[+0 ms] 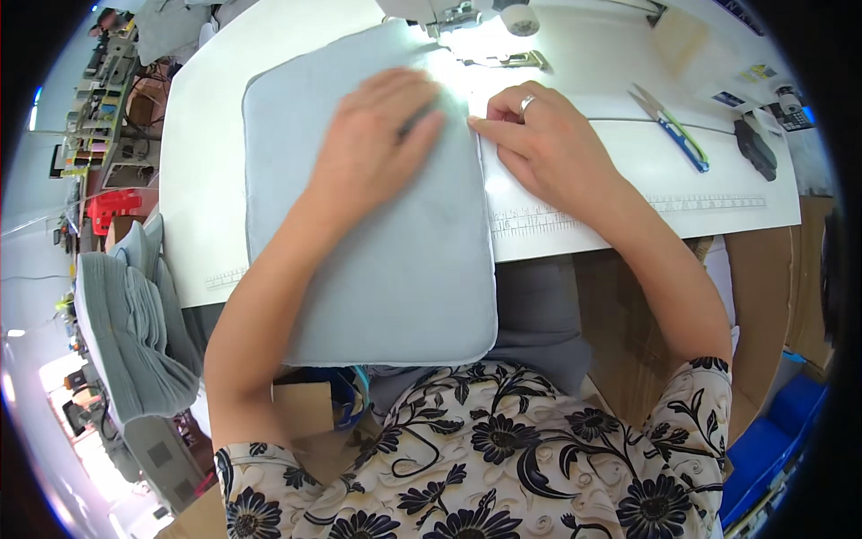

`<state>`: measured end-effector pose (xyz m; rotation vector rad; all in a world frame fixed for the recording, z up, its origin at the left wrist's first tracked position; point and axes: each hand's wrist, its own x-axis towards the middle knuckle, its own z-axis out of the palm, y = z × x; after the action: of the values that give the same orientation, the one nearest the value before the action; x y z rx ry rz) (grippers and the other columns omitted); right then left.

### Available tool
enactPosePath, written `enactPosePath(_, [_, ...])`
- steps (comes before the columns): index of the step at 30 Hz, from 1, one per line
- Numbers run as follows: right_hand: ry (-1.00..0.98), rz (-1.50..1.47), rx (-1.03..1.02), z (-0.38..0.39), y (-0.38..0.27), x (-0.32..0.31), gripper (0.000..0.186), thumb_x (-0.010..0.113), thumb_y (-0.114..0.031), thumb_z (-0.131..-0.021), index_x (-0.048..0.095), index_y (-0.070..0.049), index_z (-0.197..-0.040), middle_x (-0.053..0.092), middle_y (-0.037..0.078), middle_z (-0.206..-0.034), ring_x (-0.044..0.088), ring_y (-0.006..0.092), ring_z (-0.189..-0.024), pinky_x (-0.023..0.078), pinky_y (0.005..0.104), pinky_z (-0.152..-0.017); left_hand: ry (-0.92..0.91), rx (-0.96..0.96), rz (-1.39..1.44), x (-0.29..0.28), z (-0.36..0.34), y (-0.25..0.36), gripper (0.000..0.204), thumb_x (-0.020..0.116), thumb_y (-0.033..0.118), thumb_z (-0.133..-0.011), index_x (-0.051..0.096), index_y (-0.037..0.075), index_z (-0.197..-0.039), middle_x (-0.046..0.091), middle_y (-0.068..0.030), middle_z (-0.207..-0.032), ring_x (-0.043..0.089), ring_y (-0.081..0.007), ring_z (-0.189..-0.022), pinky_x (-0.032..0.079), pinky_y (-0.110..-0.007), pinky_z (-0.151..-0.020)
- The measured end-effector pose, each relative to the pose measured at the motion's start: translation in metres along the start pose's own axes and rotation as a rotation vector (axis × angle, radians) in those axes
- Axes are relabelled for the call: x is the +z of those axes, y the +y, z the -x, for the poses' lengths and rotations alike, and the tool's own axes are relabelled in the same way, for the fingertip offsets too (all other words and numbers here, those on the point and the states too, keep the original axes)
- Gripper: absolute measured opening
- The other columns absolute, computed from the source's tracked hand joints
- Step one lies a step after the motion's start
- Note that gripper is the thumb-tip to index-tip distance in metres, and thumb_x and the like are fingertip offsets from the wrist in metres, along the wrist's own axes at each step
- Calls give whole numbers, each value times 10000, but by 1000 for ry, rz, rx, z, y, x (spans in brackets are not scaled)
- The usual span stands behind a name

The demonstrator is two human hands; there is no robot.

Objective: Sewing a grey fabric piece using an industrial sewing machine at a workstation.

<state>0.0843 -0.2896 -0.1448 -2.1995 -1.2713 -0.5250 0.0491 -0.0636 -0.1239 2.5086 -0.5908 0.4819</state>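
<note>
Room left of grey panel (404, 278), scissors (686, 146) rightward, machine (453, 15) in glare probably blocking ahead

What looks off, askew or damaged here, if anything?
Nothing looks clearly spilled or damaged. Mildly odd at most: the grey panel overhangs the front edge of the white table, its near end above the person's lap, with no tabletop under that part.

A white worktable (202, 171) filled the middle, brightly lit toward its far side. Cluttered benches (118, 135) stood at left, beside a pale bluish wall (31, 238).
</note>
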Motion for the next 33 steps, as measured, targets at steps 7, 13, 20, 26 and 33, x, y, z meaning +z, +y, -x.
enactPosePath(7, [5,30,9,1,5,-3,140,649,-38,-799,694,-77,-926,622,48,-908,593,238,-873,509,367,-764,27,-1223,41,-117,91,-34,578,653,345,-939,534,-17,-1374,624,-158,-1269,555,-208,-1211,437,-320,-1003])
enactPosePath(13, [-30,32,3,1,9,-13,135,643,-51,-825,695,-71,-949,638,48,-954,607,245,-892,517,369,-780,137,-1038,568,-111,116,7,768,746,229,-861,371,-44,-1473,533,-166,-1359,518,-211,-1226,398,-317,-1047])
enactPosePath(20, [-187,46,-54,-13,56,-26,261,612,-31,-846,699,-80,-1087,655,68,-1203,622,277,-1069,521,368,-889,108,-647,15,-143,72,38,734,726,83,-873,348,-26,-1493,538,-177,-1375,550,-213,-1198,446,-312,-1008])
enactPosePath(26, [-51,-37,-315,-19,42,-8,244,591,-106,-917,684,-75,-1140,686,60,-1149,629,273,-1075,523,388,-908,154,-587,-99,-146,87,45,714,728,96,-873,379,9,-1490,539,-187,-1399,551,-198,-1218,445,-316,-1010])
enactPosePath(33, [-170,-65,-163,-13,34,-17,230,634,-35,-851,698,-55,-1071,679,102,-1032,623,304,-981,505,420,-865,5,-670,-129,-141,104,27,761,741,268,-853,384,52,-1489,550,-246,-1374,520,-332,-1306,384,-398,-1091])
